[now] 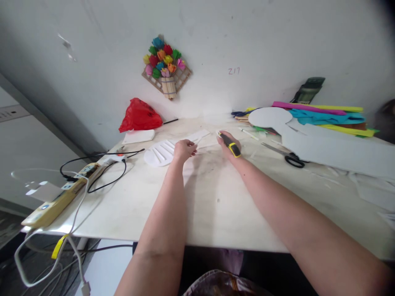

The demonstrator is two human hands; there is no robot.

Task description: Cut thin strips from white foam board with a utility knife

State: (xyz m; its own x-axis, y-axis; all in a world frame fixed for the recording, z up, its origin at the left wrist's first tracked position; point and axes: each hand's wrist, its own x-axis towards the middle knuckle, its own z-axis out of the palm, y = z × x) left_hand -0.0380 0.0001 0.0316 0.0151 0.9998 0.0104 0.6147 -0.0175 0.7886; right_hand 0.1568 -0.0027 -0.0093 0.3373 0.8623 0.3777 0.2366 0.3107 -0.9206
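My right hand [232, 137] is closed around a black and yellow utility knife [230, 144], its front end pointing away over the table. To its left, my left hand [184, 149] has its fingers pinched together on a thin white strip [200, 139], which is partly hidden and blurred. Right beside that hand lies a round white piece [151, 158] with several narrow white strips laid across it in rows. Another flat white strip [197, 134] rests on the table just beyond the fingers.
Black-handled scissors [293, 159] and large white board pieces [324, 150] lie at right, with coloured sheets [327, 117] behind. A power strip [61, 197] with cables runs along the left edge. A red plastic bag [139, 116] sits against the wall.
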